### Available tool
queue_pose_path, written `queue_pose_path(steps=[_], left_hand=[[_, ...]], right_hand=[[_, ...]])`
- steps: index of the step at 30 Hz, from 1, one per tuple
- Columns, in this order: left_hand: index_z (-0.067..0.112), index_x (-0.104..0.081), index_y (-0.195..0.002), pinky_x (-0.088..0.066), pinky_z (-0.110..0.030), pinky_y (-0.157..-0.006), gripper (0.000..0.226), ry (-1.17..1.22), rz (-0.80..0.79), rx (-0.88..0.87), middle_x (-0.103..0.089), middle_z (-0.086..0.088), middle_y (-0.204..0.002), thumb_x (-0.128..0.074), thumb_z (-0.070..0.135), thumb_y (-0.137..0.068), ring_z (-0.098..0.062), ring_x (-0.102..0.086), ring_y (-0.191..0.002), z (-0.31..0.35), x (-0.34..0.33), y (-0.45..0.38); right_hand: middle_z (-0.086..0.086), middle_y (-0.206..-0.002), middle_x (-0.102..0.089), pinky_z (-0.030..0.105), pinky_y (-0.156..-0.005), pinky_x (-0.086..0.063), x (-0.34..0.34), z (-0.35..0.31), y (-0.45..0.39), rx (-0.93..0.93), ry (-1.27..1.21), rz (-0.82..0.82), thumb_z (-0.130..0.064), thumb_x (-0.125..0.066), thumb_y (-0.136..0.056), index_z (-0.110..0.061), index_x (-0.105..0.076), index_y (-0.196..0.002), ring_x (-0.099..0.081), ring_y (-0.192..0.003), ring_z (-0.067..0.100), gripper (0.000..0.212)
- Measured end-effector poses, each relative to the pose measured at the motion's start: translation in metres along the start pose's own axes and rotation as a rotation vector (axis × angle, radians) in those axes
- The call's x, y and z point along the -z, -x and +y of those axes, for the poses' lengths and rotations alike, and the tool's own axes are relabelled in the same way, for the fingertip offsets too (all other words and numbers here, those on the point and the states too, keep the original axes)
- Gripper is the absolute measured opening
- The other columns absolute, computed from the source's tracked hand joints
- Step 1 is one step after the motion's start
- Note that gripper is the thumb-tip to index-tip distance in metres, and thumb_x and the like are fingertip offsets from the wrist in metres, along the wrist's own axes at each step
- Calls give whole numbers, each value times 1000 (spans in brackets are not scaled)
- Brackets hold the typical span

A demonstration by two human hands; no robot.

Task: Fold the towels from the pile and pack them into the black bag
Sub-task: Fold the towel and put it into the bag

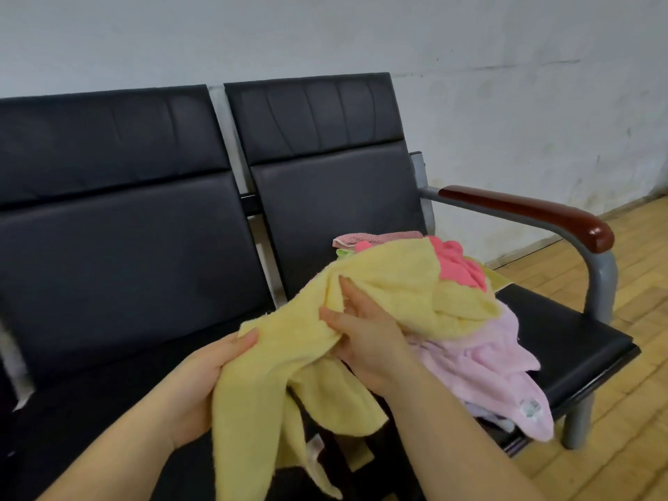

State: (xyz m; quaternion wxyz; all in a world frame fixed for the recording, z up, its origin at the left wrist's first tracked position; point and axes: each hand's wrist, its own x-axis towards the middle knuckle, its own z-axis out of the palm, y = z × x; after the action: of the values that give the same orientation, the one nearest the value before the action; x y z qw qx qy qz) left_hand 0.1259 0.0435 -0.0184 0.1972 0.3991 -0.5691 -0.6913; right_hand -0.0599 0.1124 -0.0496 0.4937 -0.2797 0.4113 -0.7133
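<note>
Yellow towel came up off the pile, both hands on it!

The left hand (202, 374) pinched one edge of the yellow towel (397, 294), the right hand (365, 341) gripped its bunched middle, just in front of the pile (480, 341) on the bench seat (564, 320). Best bet: find two corners, shake it flat, then fold. No black bag was clearly in sight.

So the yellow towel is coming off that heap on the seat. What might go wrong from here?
Two risks, I think. The yellow towel gripped by the left hand and right hand still drapes over the pile, so pulling could drag the coral towel along. The lilac towel already hangs over the seat's front edge and may slip to the floor.
</note>
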Motion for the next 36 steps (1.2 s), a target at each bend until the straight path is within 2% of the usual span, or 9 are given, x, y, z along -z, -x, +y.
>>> queue_pose_path(steps=[6, 12, 16, 19, 22, 26, 29, 33, 36], left_hand=[[41, -48, -134, -49, -46, -82, 65, 30, 320, 13, -59, 0, -129, -65, 33, -72, -29, -63, -107, -65, 100, 54], [26, -64, -118, -50, -42, -88, 28, -5, 457, 78, -68, -6, -117, -52, 18, -95, -25, -66, -104, -128, 161, 92], [25, -68, -115, -47, -39, -101, 39, -409, 295, 324, -72, 4, -109, -67, 47, -83, -15, -68, -101, -145, 172, 107], [35, -71, -103, -48, -31, -98, 42, -671, 44, 426, -72, 17, -99, -59, 66, -78, -4, -67, -97, -137, 157, 114], [35, -74, -92, -52, -22, -82, 35, -759, -25, 417, -69, 18, -87, -53, 62, -86, -1, -65, -82, -132, 149, 122], [46, -69, -89, -44, -31, -99, 28, -952, 238, 114, -58, 18, -106, -55, 67, -77, -1, -54, -103, -142, 167, 114], [47, -60, -96, -38, -29, -103, 8, -930, 264, -114, -50, 23, -114, -56, 44, -90, 0, -48, -113, -149, 157, 103], [38, -43, -137, -32, -30, -108, 46, -1093, 163, 28, -39, 17, -137, -51, 48, -93, -9, -35, -130, -159, 128, 93], [35, -25, -145, -37, -32, -103, 60, -1186, 279, 25, -41, 8, -139, -51, 46, -92, -14, -40, -126, -161, 121, 90]], right_hand=[[3, -123, -56, 38, -88, -55, -65, 76, 15, -239, 321, -176, 4, -58, -90, -15, -32, -147, -58, -110, 21, 66], [-2, -97, -58, 33, -84, -57, -100, 136, 30, -371, 772, -217, -16, -68, -87, -14, -55, -131, -64, -87, 18, 46], [4, -132, -50, 37, -98, -45, -96, 144, 16, -260, 1455, -108, -54, -54, -89, -19, -48, -135, -51, -118, 24, 58], [10, -154, -20, 52, -111, -24, -85, 154, 9, -418, 1779, -152, -70, -34, -88, -22, -28, -148, -20, -141, 32, 78], [1, -161, 6, 55, -115, -2, -88, 164, 11, -406, 1808, -461, -70, -26, -90, -32, -13, -153, 4, -147, 28, 75], [-8, -155, -25, 32, -112, -18, -106, 164, 29, -275, 1538, -744, -50, -34, -99, -30, -45, -140, -21, -143, 15, 47], [-15, -139, -48, 25, -105, -31, -111, 169, 45, -252, 1458, -817, -47, -43, -97, -32, -61, -125, -41, -131, 10, 36], [-24, -96, -60, 11, -76, -43, -110, 171, 61, -176, 1422, -820, -29, -60, -92, -34, -69, -102, -56, -91, -4, 14], [-14, -112, -49, 25, -84, -49, -106, 173, 70, -98, 1513, -636, -27, -70, -83, -32, -57, -112, -55, -96, 6, 32]])
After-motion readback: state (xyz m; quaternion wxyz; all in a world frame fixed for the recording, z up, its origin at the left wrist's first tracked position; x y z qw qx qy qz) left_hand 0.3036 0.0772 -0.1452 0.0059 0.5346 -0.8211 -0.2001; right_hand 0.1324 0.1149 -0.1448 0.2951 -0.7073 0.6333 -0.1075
